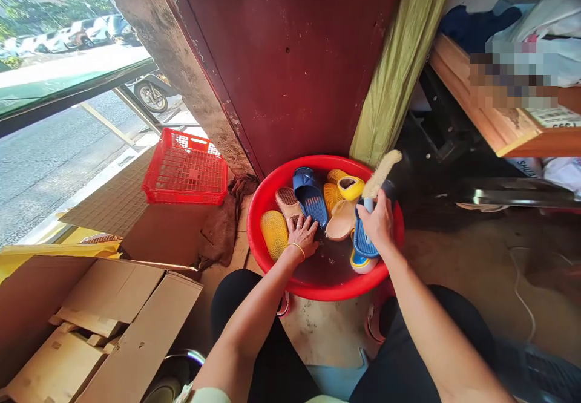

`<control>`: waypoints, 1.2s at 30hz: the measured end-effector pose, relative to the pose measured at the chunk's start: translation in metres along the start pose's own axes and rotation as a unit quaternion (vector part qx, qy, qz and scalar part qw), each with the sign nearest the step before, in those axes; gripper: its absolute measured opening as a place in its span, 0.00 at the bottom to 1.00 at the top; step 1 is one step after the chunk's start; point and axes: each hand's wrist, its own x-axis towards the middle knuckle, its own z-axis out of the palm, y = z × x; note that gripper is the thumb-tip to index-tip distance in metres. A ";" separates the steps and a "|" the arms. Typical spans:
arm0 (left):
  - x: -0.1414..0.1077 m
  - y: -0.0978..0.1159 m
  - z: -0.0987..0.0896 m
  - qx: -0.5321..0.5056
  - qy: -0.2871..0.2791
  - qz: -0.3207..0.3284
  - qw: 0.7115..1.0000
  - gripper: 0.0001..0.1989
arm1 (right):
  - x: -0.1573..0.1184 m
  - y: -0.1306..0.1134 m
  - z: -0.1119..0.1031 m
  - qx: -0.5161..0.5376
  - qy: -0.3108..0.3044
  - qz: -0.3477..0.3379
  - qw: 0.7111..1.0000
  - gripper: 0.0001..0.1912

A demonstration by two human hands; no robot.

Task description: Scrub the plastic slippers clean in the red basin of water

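Observation:
A round red tub (pixel 318 294) holds dark water and several sandals. My left hand (pixel 303 238) is spread over the tub's left half, its fingers at the brown sandal (pixel 287 200) and the lower edge of the blue sandal (pixel 313 200). My right hand (pixel 379 224) is closed around the pale blue handle of a brush (pixel 384 173), whose cream bristles point up. Beneath that hand lies another blue sandal (pixel 361 239), above a blue and white shoe (pixel 362 264). A yellow sandal (pixel 273 235) rests at the left, a beige one (pixel 341 220) near the middle.
A red crate (pixel 186 170) sits on cardboard at the left, with a brown cloth (pixel 221 227) beside it. Open cardboard boxes (pixel 122 288) fill the lower left. Behind the tub are a dark red door (pixel 285 58) and a green curtain (pixel 399 58). A wooden shelf (pixel 481 100) juts out at the right.

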 end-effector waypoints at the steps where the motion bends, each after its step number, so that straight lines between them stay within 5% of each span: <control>1: -0.001 0.001 0.001 0.003 -0.003 0.002 1.000 0.38 | 0.001 0.001 0.004 -0.002 0.008 0.000 1.000 0.38; 7: -0.005 0.001 0.001 0.006 -0.012 0.013 1.000 0.31 | 0.001 0.001 0.013 0.064 -0.034 0.016 0.997 0.35; 11: 0.001 0.001 -0.004 0.005 0.005 0.000 1.000 0.22 | -0.020 -0.016 0.010 0.048 -0.050 -0.051 0.996 0.34; 13: 0.008 0.002 -0.006 -0.001 0.027 -0.031 0.999 0.18 | -0.033 -0.022 0.009 0.014 -0.106 -0.096 0.990 0.32; 17: 0.020 0.005 -0.006 -0.022 0.069 -0.111 0.991 0.25 | -0.043 -0.019 0.009 -0.042 -0.227 -0.067 0.971 0.31; 21: 0.029 0.008 -0.002 -0.017 0.071 -0.134 0.988 0.35 | -0.040 -0.009 0.005 -0.063 -0.243 0.002 0.968 0.34; 25: 0.036 0.004 0.002 -0.014 0.048 -0.119 0.992 0.38 | -0.054 -0.012 0.004 -0.054 -0.238 -0.081 0.966 0.34; 29: 0.039 0.001 0.002 -0.028 0.038 -0.110 0.993 0.25 | -0.077 -0.020 0.005 -0.086 -0.331 -0.153 0.927 0.34; 36: 0.040 -0.006 -0.005 -0.057 0.063 -0.134 0.987 0.19 | -0.071 -0.026 -0.002 -0.177 -0.390 -0.092 0.899 0.36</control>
